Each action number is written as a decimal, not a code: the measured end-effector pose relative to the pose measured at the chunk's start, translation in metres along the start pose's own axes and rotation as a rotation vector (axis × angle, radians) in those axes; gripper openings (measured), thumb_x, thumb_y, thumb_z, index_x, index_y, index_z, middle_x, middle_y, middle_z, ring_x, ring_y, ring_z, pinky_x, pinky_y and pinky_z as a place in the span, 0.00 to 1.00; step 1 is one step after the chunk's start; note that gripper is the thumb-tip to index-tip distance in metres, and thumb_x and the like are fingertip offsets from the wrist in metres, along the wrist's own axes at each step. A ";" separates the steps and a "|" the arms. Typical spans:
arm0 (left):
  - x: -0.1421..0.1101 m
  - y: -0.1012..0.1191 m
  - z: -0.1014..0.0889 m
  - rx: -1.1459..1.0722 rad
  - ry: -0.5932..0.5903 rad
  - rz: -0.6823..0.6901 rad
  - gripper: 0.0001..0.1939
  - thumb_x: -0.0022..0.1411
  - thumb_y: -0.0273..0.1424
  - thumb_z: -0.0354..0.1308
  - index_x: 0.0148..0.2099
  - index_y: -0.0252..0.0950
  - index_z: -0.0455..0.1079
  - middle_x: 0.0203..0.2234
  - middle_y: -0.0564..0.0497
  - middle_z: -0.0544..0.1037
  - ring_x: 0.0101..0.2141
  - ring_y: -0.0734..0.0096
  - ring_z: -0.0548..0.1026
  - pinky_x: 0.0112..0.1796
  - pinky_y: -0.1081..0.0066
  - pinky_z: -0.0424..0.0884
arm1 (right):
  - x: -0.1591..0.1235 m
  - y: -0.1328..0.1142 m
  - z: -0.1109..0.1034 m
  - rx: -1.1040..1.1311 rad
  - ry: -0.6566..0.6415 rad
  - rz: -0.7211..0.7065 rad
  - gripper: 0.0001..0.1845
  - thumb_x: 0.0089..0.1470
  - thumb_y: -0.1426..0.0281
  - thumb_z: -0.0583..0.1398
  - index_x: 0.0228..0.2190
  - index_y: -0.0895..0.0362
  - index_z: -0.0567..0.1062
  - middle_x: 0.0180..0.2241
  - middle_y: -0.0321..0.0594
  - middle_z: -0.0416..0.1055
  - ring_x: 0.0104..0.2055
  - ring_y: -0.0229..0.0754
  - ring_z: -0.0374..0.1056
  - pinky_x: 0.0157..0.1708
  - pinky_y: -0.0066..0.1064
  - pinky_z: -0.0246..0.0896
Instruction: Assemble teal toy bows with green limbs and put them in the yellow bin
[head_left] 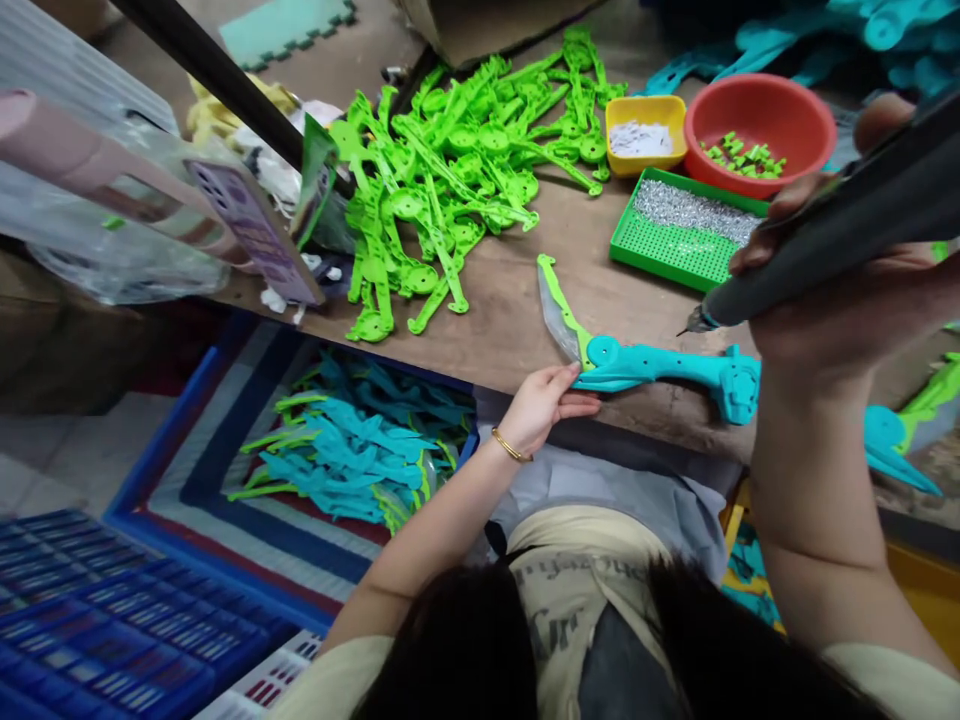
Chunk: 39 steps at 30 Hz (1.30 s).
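Observation:
On the table in front of me lies a turquoise plastic toy part (652, 363) with a round hub and a lime-green arm (559, 300), which has a clear piece along it. My left hand (541, 402) pinches its near edge by the hub, thumb above and fingers below. My right hand (817, 310) is wrapped around a dark electric screwdriver (817, 225). The bit points down and left, just above the turquoise handle and apart from it. A green perforated tray (667, 240) of small metal screws lies beyond the screwdriver tip.
Lime-green plastic arms (465, 170) are heaped at the back. A yellow tub (645, 135) with small white pieces and a red bowl (761, 130) with green bits stand behind the tray. A phone (251, 230) leans at left. Below, a blue crate (195, 440) holds turquoise-and-green parts.

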<state>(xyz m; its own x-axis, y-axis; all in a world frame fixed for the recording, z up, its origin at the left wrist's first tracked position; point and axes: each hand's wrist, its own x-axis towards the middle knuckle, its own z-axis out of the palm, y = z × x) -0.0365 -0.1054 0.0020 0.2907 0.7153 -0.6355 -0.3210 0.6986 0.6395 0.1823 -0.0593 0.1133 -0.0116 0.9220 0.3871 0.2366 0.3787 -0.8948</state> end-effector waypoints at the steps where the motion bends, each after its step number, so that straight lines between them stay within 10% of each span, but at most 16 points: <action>1: 0.000 0.000 0.000 -0.016 -0.001 0.006 0.10 0.65 0.32 0.59 0.38 0.27 0.71 0.28 0.44 0.80 0.27 0.66 0.81 0.34 0.69 0.79 | -0.003 -0.004 0.008 0.043 0.073 -0.005 0.51 0.48 0.31 0.37 0.60 0.49 0.61 0.50 0.47 0.68 0.49 0.55 0.70 0.39 0.43 0.67; 7: -0.003 -0.002 -0.001 -0.139 -0.049 0.015 0.09 0.66 0.30 0.57 0.37 0.29 0.72 0.31 0.45 0.81 0.32 0.63 0.82 0.41 0.62 0.79 | -0.030 -0.009 0.064 0.193 0.228 0.035 0.46 0.52 0.35 0.36 0.45 0.55 0.72 0.32 0.42 0.68 0.24 0.38 0.65 0.23 0.35 0.64; 11: -0.004 -0.003 -0.001 -0.174 -0.074 0.036 0.08 0.67 0.27 0.55 0.37 0.27 0.72 0.30 0.45 0.81 0.31 0.65 0.82 0.40 0.62 0.79 | -0.058 0.012 0.084 -0.165 0.212 -0.040 0.28 0.56 0.40 0.42 0.52 0.39 0.58 0.38 0.40 0.65 0.30 0.42 0.68 0.24 0.37 0.66; 17: -0.003 -0.006 0.001 -0.203 -0.059 0.042 0.07 0.66 0.27 0.57 0.35 0.29 0.70 0.25 0.49 0.79 0.27 0.67 0.81 0.39 0.63 0.80 | -0.073 0.037 0.092 -0.389 -0.070 -0.013 0.32 0.60 0.48 0.35 0.63 0.34 0.30 0.44 0.44 0.64 0.41 0.50 0.71 0.36 0.45 0.70; 28: -0.003 -0.004 0.002 -0.230 -0.072 0.027 0.08 0.65 0.29 0.59 0.35 0.29 0.70 0.25 0.48 0.79 0.25 0.70 0.80 0.33 0.72 0.78 | -0.077 0.045 0.095 -0.317 -0.181 0.094 0.31 0.61 0.49 0.47 0.62 0.38 0.45 0.45 0.43 0.67 0.48 0.50 0.71 0.46 0.48 0.71; 39: -0.001 -0.007 0.000 -0.248 -0.092 0.015 0.08 0.65 0.30 0.59 0.35 0.29 0.69 0.25 0.47 0.79 0.26 0.70 0.81 0.35 0.69 0.79 | -0.063 0.024 0.100 -0.162 -0.036 -0.084 0.21 0.60 0.44 0.47 0.50 0.37 0.56 0.36 0.37 0.64 0.35 0.44 0.72 0.32 0.40 0.74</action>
<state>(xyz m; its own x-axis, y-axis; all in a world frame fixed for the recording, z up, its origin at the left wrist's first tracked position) -0.0344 -0.1112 -0.0015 0.3611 0.7323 -0.5774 -0.5336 0.6700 0.5161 0.0918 -0.0998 0.0453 -0.0719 0.8911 0.4481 0.3867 0.4391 -0.8110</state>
